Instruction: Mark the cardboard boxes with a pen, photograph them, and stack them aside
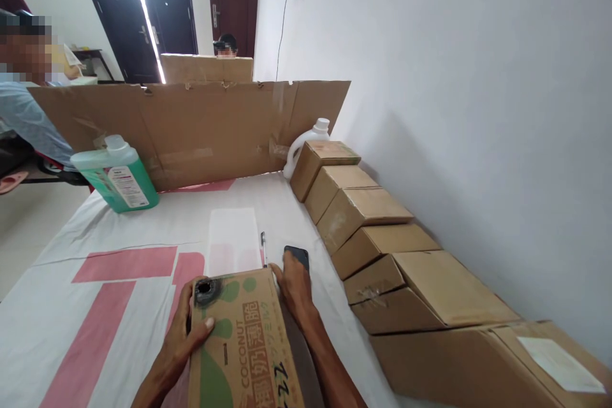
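Item: printed cardboard box (pixel 243 344), green leaf pattern, marked COCONUT, lying on the white and pink table cover (pixel 119 268) at the near edge, close to the person.

Left hand (pixel 184 331): clasps the box's left side, thumb laid over the top face, fingers curled round the edge.

Right hand (pixel 294 290): pressed against the box's far right corner, fingers bent down along that side and partly hidden; how firmly they grip cannot be told.

Adjacent: dark phone (pixel 297 256) just beyond the right fingertips; pen (pixel 262 247) beside it; a pale sheet (pixel 234 241) further up the cover.

Surroundings: row of plain brown boxes (pixel 377 242) along the right wall; green jug (pixel 117 175) at far left; white jug (pixel 306 143) in the far corner; cardboard screen (pixel 191 124) across the back; two other people beyond it.

Risks, judged: pushing the box forward would likely knock the phone or roll the pen. The box sits near the table's front edge, so an uneven pull could tip it off.
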The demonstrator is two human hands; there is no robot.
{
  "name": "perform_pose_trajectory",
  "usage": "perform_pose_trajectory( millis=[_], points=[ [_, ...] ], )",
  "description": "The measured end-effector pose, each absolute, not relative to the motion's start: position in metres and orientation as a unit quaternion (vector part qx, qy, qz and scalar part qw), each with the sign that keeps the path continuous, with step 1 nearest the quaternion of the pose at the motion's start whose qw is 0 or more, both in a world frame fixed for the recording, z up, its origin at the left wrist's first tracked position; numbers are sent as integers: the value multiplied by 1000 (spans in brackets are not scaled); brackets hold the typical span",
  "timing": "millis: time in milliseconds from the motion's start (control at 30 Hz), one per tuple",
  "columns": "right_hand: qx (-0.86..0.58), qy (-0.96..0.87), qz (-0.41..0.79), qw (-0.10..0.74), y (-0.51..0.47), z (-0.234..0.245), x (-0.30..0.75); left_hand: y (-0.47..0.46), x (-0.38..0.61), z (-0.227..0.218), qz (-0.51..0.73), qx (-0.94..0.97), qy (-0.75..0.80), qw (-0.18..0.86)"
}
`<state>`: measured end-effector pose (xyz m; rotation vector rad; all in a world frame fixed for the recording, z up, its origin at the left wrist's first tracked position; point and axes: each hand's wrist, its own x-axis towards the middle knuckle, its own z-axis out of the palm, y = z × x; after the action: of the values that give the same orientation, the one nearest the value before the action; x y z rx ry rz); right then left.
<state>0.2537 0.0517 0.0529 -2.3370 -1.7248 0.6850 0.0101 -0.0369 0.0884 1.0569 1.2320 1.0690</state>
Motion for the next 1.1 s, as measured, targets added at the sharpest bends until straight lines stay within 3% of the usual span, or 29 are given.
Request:
perform_pose_trajectory(
  millis=[200,400,667,867,967,1100],
  points=[
    [-853,-477,204,63,14,40,283,-40,17,104,488,496,519,497],
    [-843,-441,274,144,30,30,297,-27,6,118,504,630,471,358],
    [-733,-372,440,361,10,26,306,-25,-7,109,506,610,475,382],
    [-481,-239,571,620,-47,100,289,-18,-5,108,508,607,451,412],
    [-384,-253,647,608,-65,147,278,-18,-4,110,511,599,453,418],
    [-212,-198,851,437,-71,169,243,-20,-3,110,519,588,446,432]
  ],
)
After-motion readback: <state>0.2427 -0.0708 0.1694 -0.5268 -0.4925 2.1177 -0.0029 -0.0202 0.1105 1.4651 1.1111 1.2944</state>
